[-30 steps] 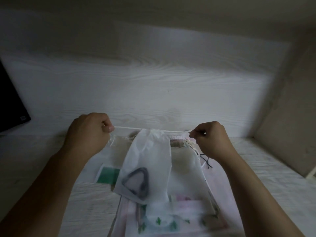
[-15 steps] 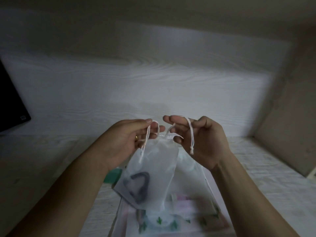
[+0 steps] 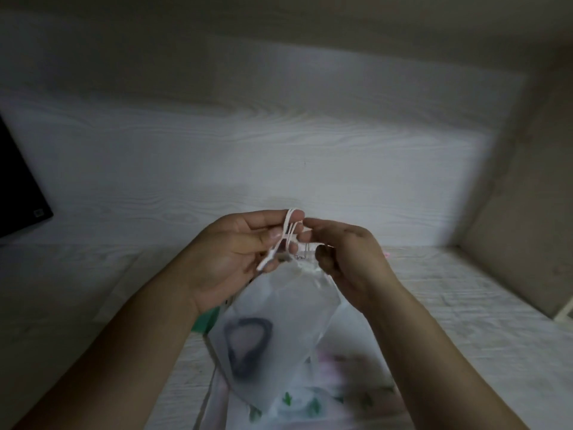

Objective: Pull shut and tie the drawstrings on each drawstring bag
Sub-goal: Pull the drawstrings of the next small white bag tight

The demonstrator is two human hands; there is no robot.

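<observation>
I see both hands raised above the worktop [image 3: 465,305], meeting at the gathered mouth of a translucent white drawstring bag [image 3: 279,330]. My left hand [image 3: 235,252] has its grip closed on the white drawstrings [image 3: 290,231], which loop over the fingertips and trail down past the thumb. My right hand [image 3: 347,259] curls beside it, fingers pinched at the cords near the bag's neck. The bag hangs below, a dark loop-shaped item [image 3: 248,346] showing through. More bags [image 3: 325,408] lie flat beneath it.
</observation>
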